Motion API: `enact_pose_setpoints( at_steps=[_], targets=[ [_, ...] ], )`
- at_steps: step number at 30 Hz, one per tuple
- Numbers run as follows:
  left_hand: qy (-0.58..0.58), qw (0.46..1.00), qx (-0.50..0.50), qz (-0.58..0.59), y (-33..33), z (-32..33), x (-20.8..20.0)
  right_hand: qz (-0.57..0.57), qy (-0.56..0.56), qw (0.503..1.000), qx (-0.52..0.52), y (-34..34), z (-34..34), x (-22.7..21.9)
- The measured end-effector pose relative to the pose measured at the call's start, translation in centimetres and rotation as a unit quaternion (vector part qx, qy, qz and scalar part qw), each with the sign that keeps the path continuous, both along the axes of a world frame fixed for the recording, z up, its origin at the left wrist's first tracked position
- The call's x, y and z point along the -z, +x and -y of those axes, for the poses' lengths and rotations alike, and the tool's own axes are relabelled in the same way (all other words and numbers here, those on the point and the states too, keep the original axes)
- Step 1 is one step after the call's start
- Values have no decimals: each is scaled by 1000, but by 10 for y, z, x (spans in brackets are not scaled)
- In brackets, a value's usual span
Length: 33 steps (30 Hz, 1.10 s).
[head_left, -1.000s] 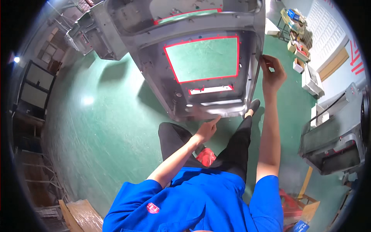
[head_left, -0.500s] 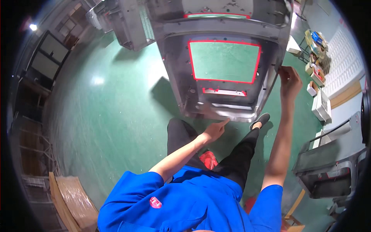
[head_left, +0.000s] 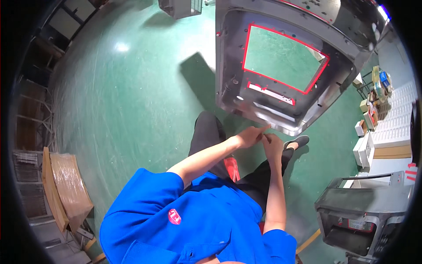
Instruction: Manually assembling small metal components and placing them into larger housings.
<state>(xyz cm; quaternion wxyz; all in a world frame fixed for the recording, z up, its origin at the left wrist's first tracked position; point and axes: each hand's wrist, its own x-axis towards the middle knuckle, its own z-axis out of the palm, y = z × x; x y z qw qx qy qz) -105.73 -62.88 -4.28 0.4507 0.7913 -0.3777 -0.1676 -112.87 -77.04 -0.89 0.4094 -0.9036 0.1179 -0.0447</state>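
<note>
A large grey shell-like housing [head_left: 233, 48] stands in front of me, its rectangular opening edged in red tape [head_left: 281, 80]. Below that, a narrow slot [head_left: 270, 93] also has red edging. My left hand [head_left: 249, 137] is close to the housing's lower edge, index finger stretched toward it and the other fingers curled. Beside it, my right hand [head_left: 274, 146] has its fingertips pinched together, almost meeting the left fingers. Whatever is between the fingertips of either hand is too small to make out. Whether the left fingertip touches the edge I cannot tell.
Another grey housing [head_left: 351, 204] stands at the lower right, and a vented grey one [head_left: 181, 8] at the far end. White boxes [head_left: 364, 149] line the right wall. A film-wrapped brown panel [head_left: 72, 187] leans at the left. The floor [head_left: 140, 101] is green.
My right hand has come from the housing's right side down to my left hand at the lower edge. The view has turned, so the housing appears farther right and tilted.
</note>
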Motion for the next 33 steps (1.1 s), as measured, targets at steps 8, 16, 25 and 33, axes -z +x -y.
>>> enact_pose_setpoints(
  at_steps=[8, 16, 25, 33],
  targets=[
    [57, 997, -34, 41, -17, 6, 17, -25, -26, 997, -67, -6, 4, -24],
    [153, 986, -49, 39, -26, 13, 3, 60, 162, 985, -22, -17, 8, 25],
    [183, 965, -94, 160, -33, 22, 32, 369, 46, 925, 80, 12, 96, -168],
    [180, 968, -104, 138, -35, 28, 23, 569, -19, 817, 96, 97, 170, -338]
  ],
)
